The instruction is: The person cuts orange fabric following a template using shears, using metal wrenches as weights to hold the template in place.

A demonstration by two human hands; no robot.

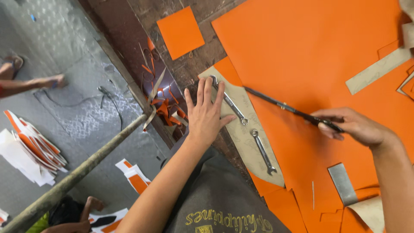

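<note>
Beside two wrenches [228, 101], left hand [206, 113] lies flat, fingers spread; right hand [353, 126] grips scissors [284, 106].

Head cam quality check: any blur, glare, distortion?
Head view: even, soft daylight, faint shadows; the right hand and the dark scissors it holds are slightly motion-blurred; the left hand and two wrenches stay fairly sharp; mild sheen on the orange sheet; frame edges look wide-angle stretched.

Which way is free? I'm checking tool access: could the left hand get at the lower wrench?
Probably yes. The left hand rests flat on the beige template beside the upper wrench; the lower wrench lies uncovered nearby on that same template, nothing between.
</note>
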